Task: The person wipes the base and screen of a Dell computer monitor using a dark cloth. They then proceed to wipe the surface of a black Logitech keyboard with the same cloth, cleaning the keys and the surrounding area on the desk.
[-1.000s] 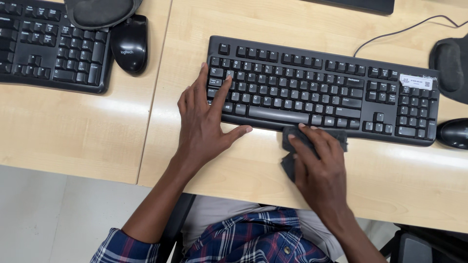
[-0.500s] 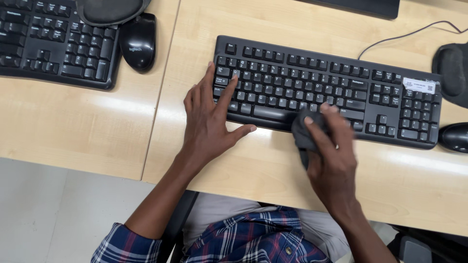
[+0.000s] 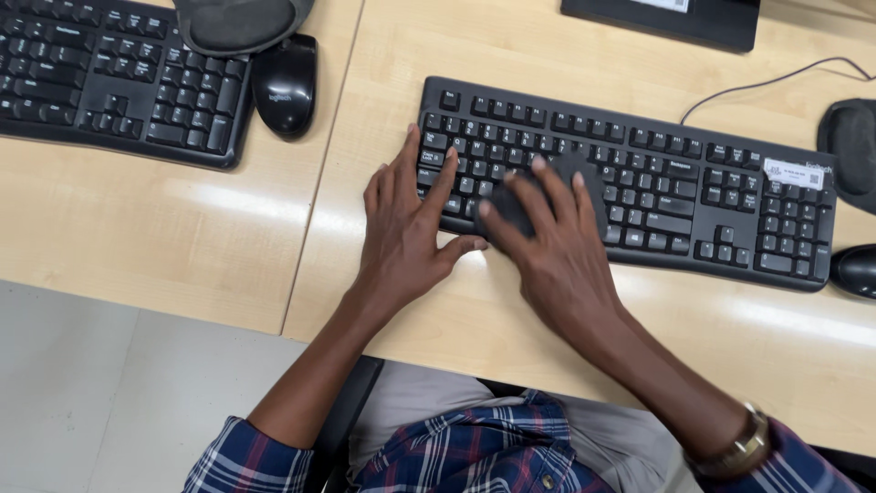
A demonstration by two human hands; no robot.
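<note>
A black keyboard (image 3: 693, 183) lies on the light wooden desk (image 3: 547, 55) in front of me. My left hand (image 3: 406, 233) rests flat with spread fingers on the keyboard's left end, thumb on the desk. My right hand (image 3: 547, 242) presses a dark grey cloth (image 3: 511, 205) onto the keys in the middle-left of the keyboard. Most of the cloth is hidden under my fingers.
A second black keyboard (image 3: 109, 82), a black mouse (image 3: 285, 87) and a dark wrist pad (image 3: 237, 20) sit on the neighbouring desk at left. At the right edge are another mouse (image 3: 856, 269) and pad (image 3: 853, 137). A cable (image 3: 766, 78) and monitor base (image 3: 666, 18) lie behind the keyboard.
My right hand has slid the cloth from the desk at the keyboard's front edge up onto the keys and leftward. My left hand has stayed on the keyboard's left end.
</note>
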